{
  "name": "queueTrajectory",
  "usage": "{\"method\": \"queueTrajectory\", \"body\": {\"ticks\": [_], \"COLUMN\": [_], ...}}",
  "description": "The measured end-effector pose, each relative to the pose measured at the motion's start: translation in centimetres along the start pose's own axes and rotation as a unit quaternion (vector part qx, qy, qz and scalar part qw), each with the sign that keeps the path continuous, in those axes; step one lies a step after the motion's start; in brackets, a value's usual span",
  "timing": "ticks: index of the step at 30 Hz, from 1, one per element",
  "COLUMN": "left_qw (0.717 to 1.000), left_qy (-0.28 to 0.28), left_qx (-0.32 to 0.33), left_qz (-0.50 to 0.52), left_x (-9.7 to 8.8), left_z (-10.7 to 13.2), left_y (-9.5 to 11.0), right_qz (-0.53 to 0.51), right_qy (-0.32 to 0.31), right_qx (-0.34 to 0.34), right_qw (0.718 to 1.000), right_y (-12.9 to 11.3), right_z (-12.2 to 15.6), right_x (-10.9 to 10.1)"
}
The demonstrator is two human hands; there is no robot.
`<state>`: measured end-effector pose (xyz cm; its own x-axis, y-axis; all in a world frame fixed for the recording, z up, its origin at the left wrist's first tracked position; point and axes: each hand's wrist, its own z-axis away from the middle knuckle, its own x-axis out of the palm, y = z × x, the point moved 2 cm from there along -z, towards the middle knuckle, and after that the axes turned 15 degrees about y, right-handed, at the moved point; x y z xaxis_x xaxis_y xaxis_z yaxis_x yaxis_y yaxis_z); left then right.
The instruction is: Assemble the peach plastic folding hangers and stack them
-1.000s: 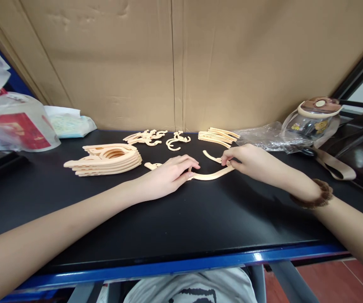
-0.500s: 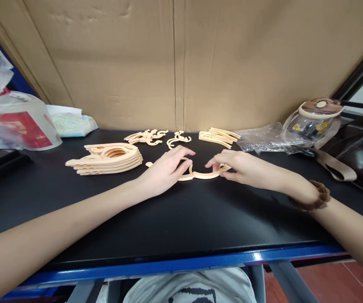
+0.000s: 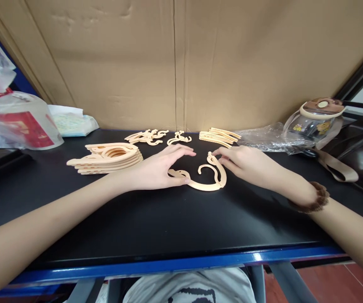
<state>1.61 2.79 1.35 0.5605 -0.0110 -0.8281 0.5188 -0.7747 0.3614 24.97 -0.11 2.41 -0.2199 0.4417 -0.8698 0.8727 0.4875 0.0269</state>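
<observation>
A beige plastic folding clothes hanger point(image 3: 205, 187) with a curved hook lies on the black tabletop between my hands. Its right arm stands bent upward from the joint, and its left arm runs under my left hand. My left hand point(image 3: 159, 168) is open, fingers stretched forward, with the thumb resting at the left arm. Bent fingers of my right hand point(image 3: 244, 162) close on the upper end of the right arm; the grip itself is partly hidden. To the left sits a stack of folded beige hangers point(image 3: 112, 158).
Loose beige hooks point(image 3: 149, 136), more small curved parts point(image 3: 179, 138) and a pile of straight strips point(image 3: 219, 135) lie at the back. Clear plastic wrap point(image 3: 263, 136), a transparent bottle point(image 3: 316, 120) and a dark bag point(image 3: 358, 147) stand right. A plastic bag point(image 3: 20, 122) is left.
The hanger has turned and shifted right: its joint moved rightward and its right arm now points away from me. My left thumb has come down nearer; my right hand moved slightly.
</observation>
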Motion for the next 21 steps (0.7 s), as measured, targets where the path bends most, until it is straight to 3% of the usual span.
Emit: {"method": "queueTrajectory", "body": {"ticks": [4,7,12,17,21], "left_qw": [1.0,0.999,0.998,0.99,0.967], "left_qy": [-0.012,-0.027,-0.067,-0.119,-0.166], "left_qx": [0.012,0.005,0.005,0.004,-0.016], "left_qz": [0.013,0.021,0.02,-0.07,-0.192], "left_x": [0.1,0.1,-0.1,-1.5,-3.2], "left_z": [0.0,0.1,0.2,0.3,3.2], "left_y": [-0.3,-0.4,0.4,3.0,4.1], "right_qz": [-0.169,-0.217,-0.209,-0.111,-0.078], "right_qy": [-0.056,-0.076,-0.071,-0.002,0.012], "right_qx": [-0.042,-0.05,-0.042,-0.048,-0.077], "right_qw": [0.983,0.972,0.974,0.993,0.994], "right_y": [-1.2,-1.8,-1.9,-0.8,-0.7], "right_z": [0.1,0.3,0.4,0.2,0.2], "right_x": [0.0,-0.1,0.0,0.0,0.0]}}
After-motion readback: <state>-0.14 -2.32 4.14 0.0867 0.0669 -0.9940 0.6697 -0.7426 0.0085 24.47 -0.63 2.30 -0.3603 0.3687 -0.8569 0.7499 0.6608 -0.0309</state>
